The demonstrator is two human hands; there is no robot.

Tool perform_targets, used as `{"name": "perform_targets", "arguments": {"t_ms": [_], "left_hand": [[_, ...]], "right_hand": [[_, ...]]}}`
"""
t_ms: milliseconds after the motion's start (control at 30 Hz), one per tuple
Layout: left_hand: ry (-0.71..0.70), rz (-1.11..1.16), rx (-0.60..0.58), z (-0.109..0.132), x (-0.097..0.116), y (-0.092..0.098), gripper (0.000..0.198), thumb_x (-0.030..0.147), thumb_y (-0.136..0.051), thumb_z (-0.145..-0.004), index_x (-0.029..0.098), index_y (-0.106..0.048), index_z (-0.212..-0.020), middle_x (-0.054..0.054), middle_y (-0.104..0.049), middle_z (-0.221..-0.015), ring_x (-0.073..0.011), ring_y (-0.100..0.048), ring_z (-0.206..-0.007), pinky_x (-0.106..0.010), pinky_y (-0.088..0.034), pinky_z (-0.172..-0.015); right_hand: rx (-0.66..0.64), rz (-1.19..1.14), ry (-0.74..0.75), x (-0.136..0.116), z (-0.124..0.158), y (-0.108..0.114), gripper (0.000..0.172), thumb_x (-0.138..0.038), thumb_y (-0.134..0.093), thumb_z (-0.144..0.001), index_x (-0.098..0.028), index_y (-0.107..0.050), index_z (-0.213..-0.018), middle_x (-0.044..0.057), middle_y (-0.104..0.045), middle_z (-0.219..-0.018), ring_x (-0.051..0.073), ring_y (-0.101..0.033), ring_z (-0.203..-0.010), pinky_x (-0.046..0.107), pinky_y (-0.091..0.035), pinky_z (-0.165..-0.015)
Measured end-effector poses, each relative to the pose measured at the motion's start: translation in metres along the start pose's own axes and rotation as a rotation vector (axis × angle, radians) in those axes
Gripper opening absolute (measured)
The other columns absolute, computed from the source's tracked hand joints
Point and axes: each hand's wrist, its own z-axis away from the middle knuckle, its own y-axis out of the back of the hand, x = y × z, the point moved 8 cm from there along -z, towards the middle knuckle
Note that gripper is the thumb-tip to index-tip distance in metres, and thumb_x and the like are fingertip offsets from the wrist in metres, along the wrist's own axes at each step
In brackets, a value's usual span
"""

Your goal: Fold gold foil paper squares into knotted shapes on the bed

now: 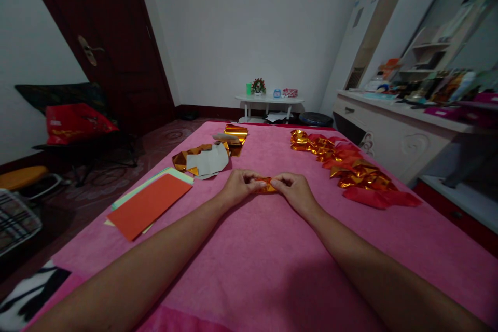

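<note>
A small piece of orange-gold foil (265, 185) lies between my hands over the middle of the pink cloth (249, 249). My left hand (240, 187) pinches its left end between thumb and fingers. The right end is pinched in my right hand (293, 189). To the left lie orange and pale green paper sheets (151, 205), with grey-white backed gold foil pieces (210, 161) beyond them. A gold foil roll (236, 134) rests near the far edge. On the right is a row of crumpled gold and red foil pieces (350, 166).
Beyond the far edge stands a small white table (268, 99) with a plant, a green cup and a clock. A cluttered dresser (397, 119) flanks the right side. At the left, a red bag (78, 123) rests on a dark chair.
</note>
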Motion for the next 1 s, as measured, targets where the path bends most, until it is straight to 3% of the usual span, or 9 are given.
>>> {"name": "perform_targets", "arguments": {"t_ms": [200, 333, 433, 500, 600, 800, 1000], "left_hand": [[-0.107, -0.060, -0.030, 0.006, 0.014, -0.011, 0.022, 0.032, -0.067, -0.073, 0.011, -0.067, -0.077, -0.002, -0.063, -0.067, -0.0098, -0.053, -0.060, -0.019, -0.039, -0.055], [-0.114, -0.052, 0.068, 0.006, 0.018, -0.003, 0.022, 0.032, -0.065, -0.074, 0.011, -0.066, -0.072, -0.001, -0.061, -0.063, -0.0090, -0.051, -0.057, -0.019, -0.038, -0.053], [-0.114, -0.067, 0.144, 0.006, 0.019, 0.006, 0.022, 0.031, -0.065, -0.075, 0.011, -0.067, -0.069, -0.002, -0.062, -0.062, -0.0095, -0.052, -0.056, -0.019, -0.038, -0.052], [-0.113, -0.078, 0.146, 0.007, 0.019, 0.006, 0.021, 0.030, -0.064, -0.075, 0.010, -0.067, -0.069, -0.003, -0.063, -0.062, -0.0098, -0.052, -0.055, -0.020, -0.038, -0.052], [-0.119, -0.088, 0.126, 0.008, 0.022, 0.004, 0.020, 0.029, -0.063, -0.075, 0.010, -0.068, -0.069, -0.003, -0.064, -0.062, -0.0099, -0.052, -0.055, -0.020, -0.039, -0.053], [-0.108, -0.064, 0.109, 0.009, 0.021, 0.001, 0.019, 0.029, -0.064, -0.074, 0.011, -0.068, -0.068, -0.002, -0.063, -0.063, -0.0097, -0.053, -0.057, -0.019, -0.039, -0.054], [0.002, 0.135, 0.136, 0.006, 0.012, 0.006, 0.026, 0.036, -0.068, -0.070, 0.010, -0.067, -0.071, -0.003, -0.064, -0.062, -0.0102, -0.055, -0.054, -0.020, -0.041, -0.052]], "right_hand": [[-0.036, 0.115, 0.072, -0.006, 0.005, -0.009, 0.023, -0.030, -0.054, -0.079, -0.016, -0.064, -0.064, -0.001, -0.056, -0.055, 0.012, -0.051, -0.053, 0.022, -0.037, -0.051], [-0.056, 0.107, 0.097, -0.012, 0.008, -0.014, 0.020, -0.022, -0.048, -0.081, -0.017, -0.065, -0.073, -0.002, -0.056, -0.058, 0.011, -0.051, -0.054, 0.021, -0.039, -0.052], [-0.088, 0.062, 0.027, -0.010, 0.009, -0.017, 0.013, -0.019, -0.052, -0.077, -0.016, -0.065, -0.080, -0.002, -0.058, -0.061, 0.010, -0.051, -0.051, 0.021, -0.039, -0.050], [-0.084, 0.101, 0.015, -0.011, 0.010, -0.015, 0.014, -0.022, -0.054, -0.077, -0.016, -0.061, -0.068, -0.002, -0.056, -0.056, 0.009, -0.048, -0.048, 0.021, -0.036, -0.048], [-0.031, 0.210, 0.097, -0.020, 0.011, -0.009, 0.029, -0.026, -0.056, -0.078, -0.017, -0.051, -0.051, -0.004, -0.048, -0.047, 0.009, -0.044, -0.047, 0.021, -0.033, -0.048], [-0.104, 0.193, 0.126, -0.024, 0.014, -0.013, 0.033, -0.034, -0.052, -0.084, -0.017, -0.056, -0.056, -0.003, -0.051, -0.047, 0.010, -0.046, -0.047, 0.021, -0.033, -0.050], [0.084, 0.210, 0.131, -0.027, 0.014, 0.004, 0.034, -0.033, -0.053, -0.083, -0.018, -0.055, -0.053, -0.003, -0.050, -0.045, 0.010, -0.045, -0.045, 0.023, -0.033, -0.048]]}}
